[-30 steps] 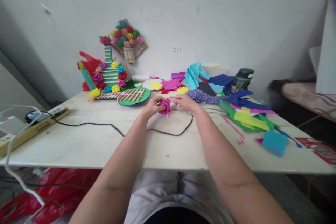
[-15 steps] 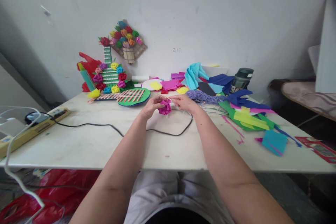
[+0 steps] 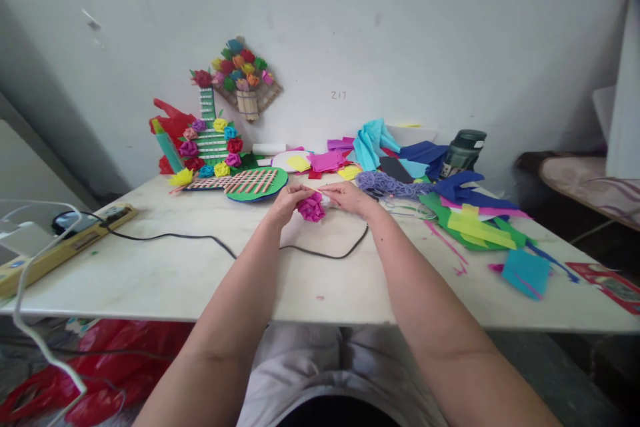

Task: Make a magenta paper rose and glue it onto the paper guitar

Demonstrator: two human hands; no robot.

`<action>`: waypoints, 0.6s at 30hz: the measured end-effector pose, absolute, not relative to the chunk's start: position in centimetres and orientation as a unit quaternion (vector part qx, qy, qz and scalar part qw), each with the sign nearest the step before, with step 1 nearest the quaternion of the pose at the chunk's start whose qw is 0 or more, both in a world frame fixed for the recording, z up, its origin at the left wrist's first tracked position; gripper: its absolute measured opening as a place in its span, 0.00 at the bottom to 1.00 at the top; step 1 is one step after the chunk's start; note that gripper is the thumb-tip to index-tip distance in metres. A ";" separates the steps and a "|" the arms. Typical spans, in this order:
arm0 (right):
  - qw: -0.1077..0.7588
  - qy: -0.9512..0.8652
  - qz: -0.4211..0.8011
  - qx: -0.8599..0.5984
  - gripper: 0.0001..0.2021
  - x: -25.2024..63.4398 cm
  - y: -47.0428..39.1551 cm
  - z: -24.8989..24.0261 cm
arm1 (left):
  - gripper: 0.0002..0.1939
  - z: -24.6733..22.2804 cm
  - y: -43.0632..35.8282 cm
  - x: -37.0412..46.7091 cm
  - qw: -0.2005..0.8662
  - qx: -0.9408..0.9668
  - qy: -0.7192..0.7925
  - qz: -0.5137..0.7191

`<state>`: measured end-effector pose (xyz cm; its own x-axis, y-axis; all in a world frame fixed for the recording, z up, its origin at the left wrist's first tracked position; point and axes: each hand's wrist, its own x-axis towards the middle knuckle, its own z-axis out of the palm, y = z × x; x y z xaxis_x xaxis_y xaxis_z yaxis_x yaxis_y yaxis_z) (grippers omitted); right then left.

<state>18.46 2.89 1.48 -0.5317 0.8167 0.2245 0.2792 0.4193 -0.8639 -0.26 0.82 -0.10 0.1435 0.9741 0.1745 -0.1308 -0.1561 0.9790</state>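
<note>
A magenta crepe paper flower (image 3: 311, 207) hangs just above the table in the middle, its petals turned toward me. My left hand (image 3: 290, 202) pinches it from the left at its upper edge. From the right, my right hand (image 3: 349, 196) has its fingers closed at the flower's base, where something small and white shows. The fingertips of both hands nearly meet above the bloom. Left of my hands lies a green guitar-shaped board (image 3: 280, 181) with pinkish sticks across it.
Behind stands a flower-trimmed green guitar (image 3: 213, 145). Purple yarn (image 3: 387, 185), coloured paper (image 3: 475, 227) and a dark bottle (image 3: 461, 152) are at the right. A black cable (image 3: 325, 255) crosses the table near my forearms; a power strip (image 3: 60, 250) sits left.
The flower has turned and sits slightly further left and lower, showing more of its petals. My left fingers have shifted along its top edge. The camera view has moved a little.
</note>
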 end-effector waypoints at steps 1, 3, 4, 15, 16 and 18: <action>0.330 -0.779 0.401 -0.351 0.20 18.4 2.9 1.4 | 0.10 -0.1 0.9 -0.3 0.523 0.546 0.389 0.527; 0.333 -0.786 0.388 -0.347 0.19 18.3 3.1 1.3 | 0.09 -0.2 1.0 -0.4 0.526 0.540 0.394 0.526; 0.334 -0.788 0.383 -0.347 0.19 18.3 3.1 1.2 | 0.09 -0.3 1.1 -0.4 0.528 0.538 0.394 0.526; 0.326 -0.822 0.307 -0.352 0.17 18.0 2.7 1.6 | 0.10 -0.2 1.0 -0.3 0.540 0.531 0.389 0.525; 0.326 -0.828 0.288 -0.355 0.17 18.0 2.7 1.5 | 0.10 -0.2 1.0 -0.2 0.542 0.525 0.387 0.530; 0.328 -0.840 0.246 -0.355 0.16 18.0 2.8 1.4 | 0.09 -0.3 1.1 -0.2 0.541 0.512 0.391 0.541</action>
